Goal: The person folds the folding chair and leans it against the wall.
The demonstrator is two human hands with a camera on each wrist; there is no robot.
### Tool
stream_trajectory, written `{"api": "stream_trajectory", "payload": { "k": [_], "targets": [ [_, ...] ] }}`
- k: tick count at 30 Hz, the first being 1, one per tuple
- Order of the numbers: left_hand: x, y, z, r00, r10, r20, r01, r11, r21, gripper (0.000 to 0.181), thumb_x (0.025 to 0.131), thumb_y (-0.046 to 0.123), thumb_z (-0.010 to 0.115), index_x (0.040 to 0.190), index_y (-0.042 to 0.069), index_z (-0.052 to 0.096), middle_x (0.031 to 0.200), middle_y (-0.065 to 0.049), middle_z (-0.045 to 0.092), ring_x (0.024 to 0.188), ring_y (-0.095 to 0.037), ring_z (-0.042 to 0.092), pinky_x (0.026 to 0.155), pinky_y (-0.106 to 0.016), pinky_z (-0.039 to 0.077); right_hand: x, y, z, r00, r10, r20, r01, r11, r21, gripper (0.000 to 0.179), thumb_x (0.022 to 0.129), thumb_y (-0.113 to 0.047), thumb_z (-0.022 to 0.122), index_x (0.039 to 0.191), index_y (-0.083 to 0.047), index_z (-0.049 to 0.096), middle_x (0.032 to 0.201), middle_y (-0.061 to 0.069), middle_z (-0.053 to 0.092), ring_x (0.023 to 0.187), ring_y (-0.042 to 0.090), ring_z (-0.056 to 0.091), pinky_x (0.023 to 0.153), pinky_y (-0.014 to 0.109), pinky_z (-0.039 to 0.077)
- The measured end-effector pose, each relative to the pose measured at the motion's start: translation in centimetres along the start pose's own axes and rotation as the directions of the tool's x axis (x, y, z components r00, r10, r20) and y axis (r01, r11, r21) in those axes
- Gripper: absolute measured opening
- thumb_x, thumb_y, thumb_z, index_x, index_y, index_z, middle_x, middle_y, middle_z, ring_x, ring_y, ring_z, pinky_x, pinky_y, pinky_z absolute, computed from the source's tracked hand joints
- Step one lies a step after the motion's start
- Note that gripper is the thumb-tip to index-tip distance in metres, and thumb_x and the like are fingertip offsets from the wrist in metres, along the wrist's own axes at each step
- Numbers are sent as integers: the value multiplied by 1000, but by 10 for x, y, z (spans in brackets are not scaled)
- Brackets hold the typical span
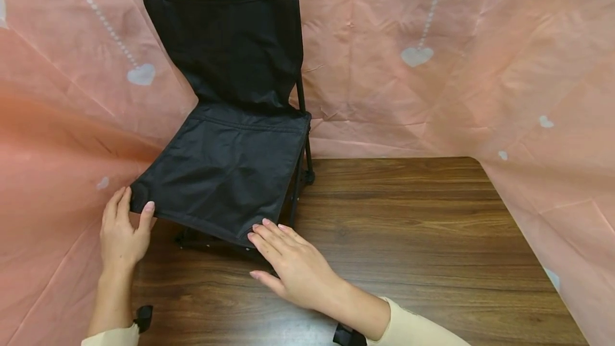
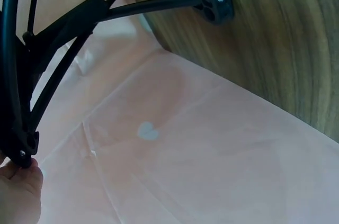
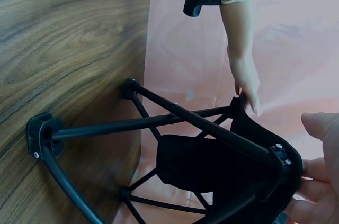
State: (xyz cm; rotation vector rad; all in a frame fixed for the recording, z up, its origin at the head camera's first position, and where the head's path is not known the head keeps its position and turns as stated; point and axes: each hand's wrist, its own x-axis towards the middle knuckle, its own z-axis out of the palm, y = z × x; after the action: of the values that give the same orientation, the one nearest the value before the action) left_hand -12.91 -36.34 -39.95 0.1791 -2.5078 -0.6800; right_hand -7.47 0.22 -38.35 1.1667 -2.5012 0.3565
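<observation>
A black folding chair (image 1: 226,170) stands unfolded on a wooden tabletop, its fabric backrest (image 1: 230,41) upright at the far side. At the seat's front left corner, my left hand (image 1: 122,236) grips with its fingers along the side edge and its thumb at the front edge. My right hand (image 1: 300,266) lays nearly straight fingers on the front right corner, thumb held apart below the seat edge. From below, the right wrist view shows the crossed leg tubes (image 3: 127,125) and a plastic foot (image 3: 43,134) against the wood. A corner bracket (image 2: 22,147) meets the left fingertips.
The wooden tabletop (image 1: 413,239) extends to the right of the chair. Pink cloth (image 1: 375,68) with pale hearts hangs behind and on both sides, close to the chair's left edge. Each wrist wears a black strap-on mount (image 1: 144,318).
</observation>
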Motion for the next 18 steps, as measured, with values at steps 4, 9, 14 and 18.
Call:
{"api": "stream_trajectory", "payload": {
  "k": [4, 9, 14, 18],
  "targets": [
    [-2, 0, 2, 1000, 18, -25, -18, 1000, -2, 63, 98, 42, 50, 149, 7, 37, 154, -17, 36, 144, -37, 29, 116, -60, 24, -1, 2, 1, 999, 7, -36, -6, 1000, 23, 59, 97, -51, 49, 143, -14, 48, 148, 2, 49, 143, 17, 38, 118, 33, 33],
    [-6, -1, 5, 995, 59, -83, -62, 998, -28, 61, 96, 40, 54, 147, 7, 42, 151, -18, 39, 143, -36, 31, 115, -60, 26, -3, 6, 1, 996, 3, -84, 1, 999, 43, 58, 96, -52, 51, 140, -14, 51, 145, 3, 52, 141, 18, 42, 116, 35, 36],
    [-11, -6, 14, 963, 151, -221, -172, 982, -77, 57, 94, 41, 58, 139, 6, 52, 144, -20, 49, 137, -40, 40, 115, -55, 31, -7, 12, 2, 983, 24, -182, -9, 996, 87, 51, 95, -47, 57, 133, -13, 59, 137, 3, 60, 134, 19, 50, 114, 35, 40],
    [-15, -11, 21, 908, 229, -351, -278, 956, -96, 54, 93, 43, 60, 130, 4, 60, 133, -24, 56, 128, -43, 49, 117, -37, 35, -7, 19, 5, 952, 0, -308, 32, 995, 99, 42, 95, -41, 59, 124, -11, 65, 126, 5, 67, 125, 21, 59, 107, 38, 47]
  ]
}}
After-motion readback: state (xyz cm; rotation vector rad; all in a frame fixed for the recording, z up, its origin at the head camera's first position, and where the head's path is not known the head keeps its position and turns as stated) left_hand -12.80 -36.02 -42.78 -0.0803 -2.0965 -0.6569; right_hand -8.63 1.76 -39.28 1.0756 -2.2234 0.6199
